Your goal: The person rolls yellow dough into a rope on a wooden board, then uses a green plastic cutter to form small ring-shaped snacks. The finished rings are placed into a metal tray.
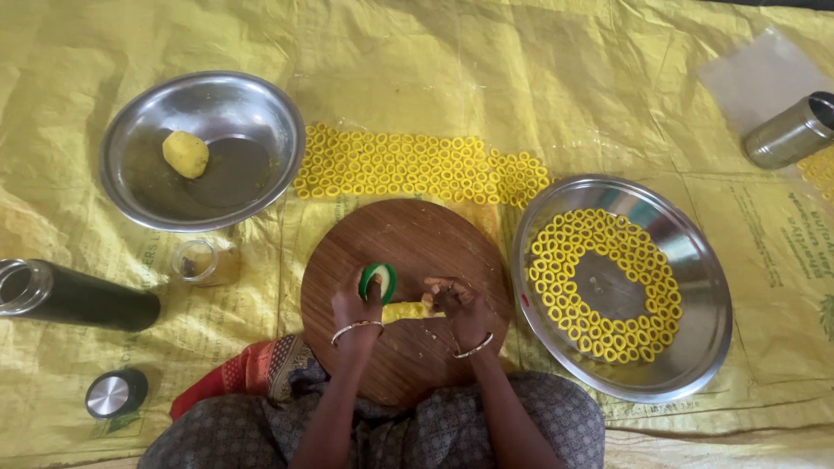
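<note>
From my remote seat I see both hands low over the round wooden board, close to the person's lap. The left hand is curled around a small green ring cutter, fingers closed on its rim, the cutter tilted up at the fingertips. The right hand sits just beside it, fingers bunched together; they seem to pinch something small, though I cannot tell what. Between the two hands, on the board, lies a strip of yellow dough (partly hidden by the wrists).

Beyond the hands, past the board's far edge, a band of small yellow dough rings lies in rows on the yellow plastic sheet. Off to the right of the right hand stands a wide steel plate with more rings laid in a circle inside it. Up and left of the left hand is a steel bowl holding one ball of dough. Nearer the left hand stands a small glass jar, and farther left a dark flask lies on its side, its round cap apart from it. A steel container lies well off to the far right.
</note>
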